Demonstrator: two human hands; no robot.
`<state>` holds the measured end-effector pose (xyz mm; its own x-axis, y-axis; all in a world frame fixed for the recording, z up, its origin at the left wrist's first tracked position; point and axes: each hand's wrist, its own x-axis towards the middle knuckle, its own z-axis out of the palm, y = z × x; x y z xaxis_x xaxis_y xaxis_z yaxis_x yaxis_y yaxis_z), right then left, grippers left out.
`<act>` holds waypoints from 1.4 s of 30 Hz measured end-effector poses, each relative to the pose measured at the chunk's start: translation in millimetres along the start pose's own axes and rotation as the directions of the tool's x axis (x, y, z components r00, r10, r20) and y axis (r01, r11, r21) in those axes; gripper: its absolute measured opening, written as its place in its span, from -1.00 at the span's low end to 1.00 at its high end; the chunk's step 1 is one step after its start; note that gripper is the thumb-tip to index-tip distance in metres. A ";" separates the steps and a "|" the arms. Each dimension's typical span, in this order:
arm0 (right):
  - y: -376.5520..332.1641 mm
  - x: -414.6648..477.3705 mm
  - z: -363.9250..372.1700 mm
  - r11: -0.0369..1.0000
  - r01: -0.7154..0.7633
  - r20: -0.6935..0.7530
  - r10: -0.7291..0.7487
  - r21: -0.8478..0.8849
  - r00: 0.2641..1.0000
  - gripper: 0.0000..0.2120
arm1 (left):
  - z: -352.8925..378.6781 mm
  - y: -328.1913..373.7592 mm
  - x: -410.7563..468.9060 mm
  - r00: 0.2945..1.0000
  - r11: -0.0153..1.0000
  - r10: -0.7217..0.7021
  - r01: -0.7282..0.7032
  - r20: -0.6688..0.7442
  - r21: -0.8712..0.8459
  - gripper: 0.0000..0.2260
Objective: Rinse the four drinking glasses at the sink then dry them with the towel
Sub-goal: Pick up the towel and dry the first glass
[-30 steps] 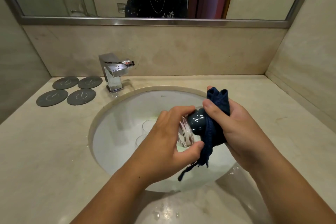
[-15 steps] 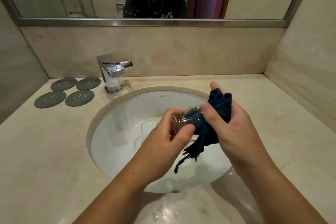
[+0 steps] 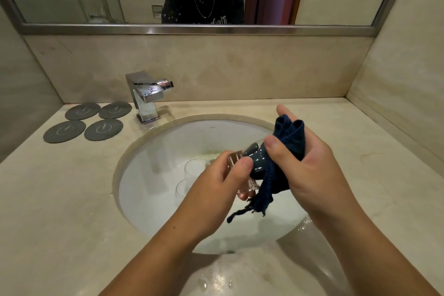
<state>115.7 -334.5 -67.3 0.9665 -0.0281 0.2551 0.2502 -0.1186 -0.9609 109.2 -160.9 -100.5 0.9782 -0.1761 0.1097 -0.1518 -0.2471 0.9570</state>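
Note:
Over the sink bowl (image 3: 153,190), my left hand (image 3: 216,185) grips a clear drinking glass (image 3: 254,163) lying on its side, its open end toward the right. My right hand (image 3: 310,168) holds a dark blue towel (image 3: 286,144), part of it stuffed inside the glass, a frayed end hanging below. Two more clear glasses (image 3: 194,166) (image 3: 182,187) lie in the basin to the left, partly hidden behind my left hand.
A chrome faucet (image 3: 146,94) stands at the back left of the sink. Several round grey coasters (image 3: 84,120) lie on the beige counter (image 3: 60,199) to its left. Water drops spot the counter's front edge. A mirror runs along the wall behind, and walls close both sides.
Both hands have lifted a little and the glass has turned in my left hand, while the towel stays pushed inside it.

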 end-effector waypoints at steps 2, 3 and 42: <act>-2.0 0.5 0.2 1.000 -0.011 0.028 0.011 0.001 1.000 -0.46 | -1.4 -1.6 -0.3 1.000 1.000 0.021 -0.020 0.012 -0.012 -0.65; -3.9 1.5 0.2 0.999 -0.037 0.048 0.036 0.007 0.998 -0.52 | -3.7 -2.0 -1.4 0.998 0.998 0.053 -0.055 0.033 0.041 -0.68; -5.4 -5.3 -9.2 0.993 0.099 -0.406 -0.119 -0.069 0.906 -0.66 | -11.6 -0.7 1.0 0.993 0.995 -0.039 0.029 -0.112 -0.093 -0.62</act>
<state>108.6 -342.8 -62.4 0.8230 -0.4139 0.3891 0.3402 -0.1895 -0.9211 112.0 -149.8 -97.9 0.9931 -0.0581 0.1014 -0.1096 -0.1627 0.9806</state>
